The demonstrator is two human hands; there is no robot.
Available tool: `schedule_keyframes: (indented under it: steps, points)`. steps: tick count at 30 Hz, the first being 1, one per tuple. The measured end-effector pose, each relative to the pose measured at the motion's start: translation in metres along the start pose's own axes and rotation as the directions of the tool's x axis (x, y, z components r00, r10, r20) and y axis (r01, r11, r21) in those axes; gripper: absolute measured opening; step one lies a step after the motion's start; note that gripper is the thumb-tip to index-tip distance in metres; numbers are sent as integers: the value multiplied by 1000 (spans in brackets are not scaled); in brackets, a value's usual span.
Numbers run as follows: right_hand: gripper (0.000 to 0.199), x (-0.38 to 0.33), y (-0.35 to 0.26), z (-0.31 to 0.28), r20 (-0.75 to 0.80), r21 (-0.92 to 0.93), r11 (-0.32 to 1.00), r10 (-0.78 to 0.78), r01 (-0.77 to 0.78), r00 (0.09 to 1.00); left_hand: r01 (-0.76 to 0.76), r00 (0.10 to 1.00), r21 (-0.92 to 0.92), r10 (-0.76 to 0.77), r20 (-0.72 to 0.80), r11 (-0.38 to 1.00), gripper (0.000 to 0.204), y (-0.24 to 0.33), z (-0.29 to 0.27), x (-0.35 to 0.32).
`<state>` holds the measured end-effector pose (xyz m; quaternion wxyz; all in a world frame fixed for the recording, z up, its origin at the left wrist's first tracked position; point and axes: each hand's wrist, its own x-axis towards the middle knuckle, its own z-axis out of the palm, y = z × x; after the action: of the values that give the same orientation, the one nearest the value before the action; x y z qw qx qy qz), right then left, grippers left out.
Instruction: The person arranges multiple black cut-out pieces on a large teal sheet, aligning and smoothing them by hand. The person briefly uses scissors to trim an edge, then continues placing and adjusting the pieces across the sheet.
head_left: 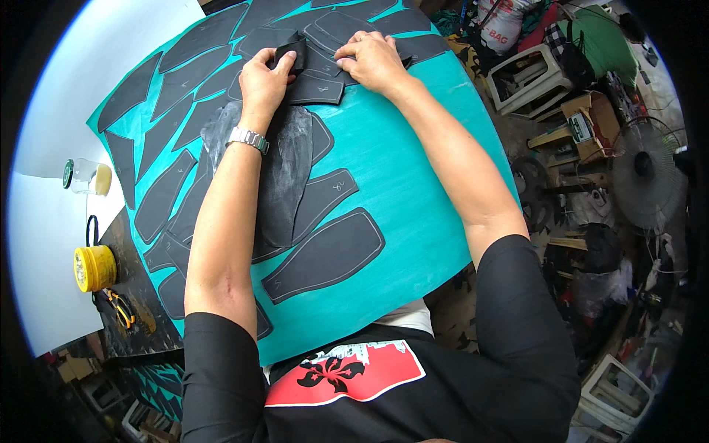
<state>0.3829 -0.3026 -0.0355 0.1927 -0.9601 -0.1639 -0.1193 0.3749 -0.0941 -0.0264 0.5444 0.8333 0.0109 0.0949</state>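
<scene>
Near the far side of a teal sheet point(421, 192), my left hand point(266, 81) pinches a small, thick black piece point(294, 55), perhaps folded, between thumb and fingers. My right hand point(373, 65) rests to its right, fingers bent and apart, the tips touching overlapping dark grey cut shapes point(343, 28). Just below the hands lies a trapezoid-like dark piece point(316, 91). Under my left forearm is a limp, chalky grey-black sheet of material point(284, 173). Closer to me, a long curved pattern piece point(325, 255) with a pale outline lies flat. More outlined shapes cover the sheet's left part.
Left of the sheet are a clear jar point(87, 177) with a green lid, a yellow tub point(94, 268) and yellow-handled pliers or cutters point(120, 308). Rightward, beyond the sheet's edge, stand a white plastic stool point(528, 81), a cardboard box point(602, 122) and a fan point(644, 177) amid clutter.
</scene>
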Motion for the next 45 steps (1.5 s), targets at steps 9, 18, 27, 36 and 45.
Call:
schedule_keyframes:
  steps: [9,18,27,36,45]
  points:
    - [12,28,-13,0,-30,327,938,133,-116,991,-381,901,62,386,-201,922,20,1,11,-12]
    - [20,70,-5,-8,-244,644,762,120,68,962,-318,926,275,360,-118,908,21,-10,-2,-4]
    - [25,116,1,-103,-778,298,892,20,340,628,-242,956,88,253,-147,966,49,-9,-23,-2]
    - [10,-20,-62,-159,-379,697,665,25,268,925,-556,824,-48,557,99,830,80,38,-25,-45]
    - [16,-171,-126,-137,-206,963,192,58,192,977,-142,713,-239,266,648,961,42,69,-114,-205]
